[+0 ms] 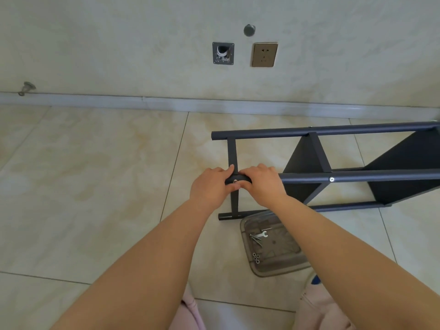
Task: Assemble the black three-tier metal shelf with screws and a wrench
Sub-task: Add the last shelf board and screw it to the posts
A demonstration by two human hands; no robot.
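The black metal shelf [357,163] lies on its side on the tiled floor, its poles running to the right edge. Both hands meet at the left end of the near upper pole [357,176]. My left hand [210,186] pinches a silver screw [235,181] that sits in the pole's end. My right hand [262,184] grips the pole just to the right of that screw. Another screw head [331,179] shows farther along the same pole. A small silver wrench [262,234] lies in the clear tray [285,265] below the shelf.
The tray also holds long screws [256,239] and several nuts [256,257]. A wall with a gold socket [264,54], an open wall box [223,53] and a baseboard [142,102] runs behind the shelf. Pink trouser knees [321,310] are at the bottom edge.
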